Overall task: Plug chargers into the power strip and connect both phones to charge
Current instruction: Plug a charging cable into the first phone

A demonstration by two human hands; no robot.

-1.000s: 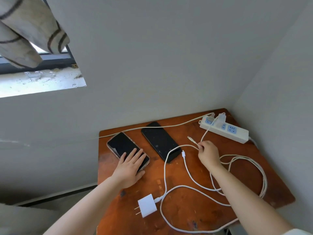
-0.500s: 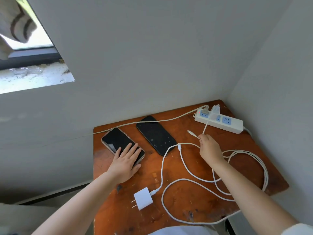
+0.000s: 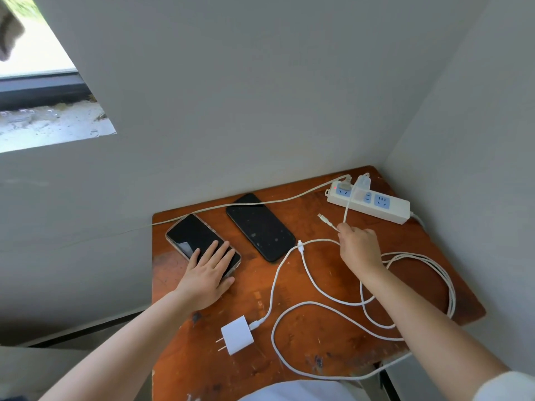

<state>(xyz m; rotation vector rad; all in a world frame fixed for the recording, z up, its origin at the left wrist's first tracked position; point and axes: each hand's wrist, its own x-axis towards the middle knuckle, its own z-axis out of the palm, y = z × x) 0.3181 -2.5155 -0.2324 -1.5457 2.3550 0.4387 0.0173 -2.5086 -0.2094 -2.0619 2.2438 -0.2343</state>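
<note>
Wooden table: right hand pinches cable; left phone under left hand.

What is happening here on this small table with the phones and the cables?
A person is setting up two phones to charge. The left hand lies flat on the left phone. The right hand pinches a white cable that comes from a charger plugged into the power strip; its connector is free in the air. The second phone has no cable in it. A second white charger lies unplugged near the front of the table.
</note>
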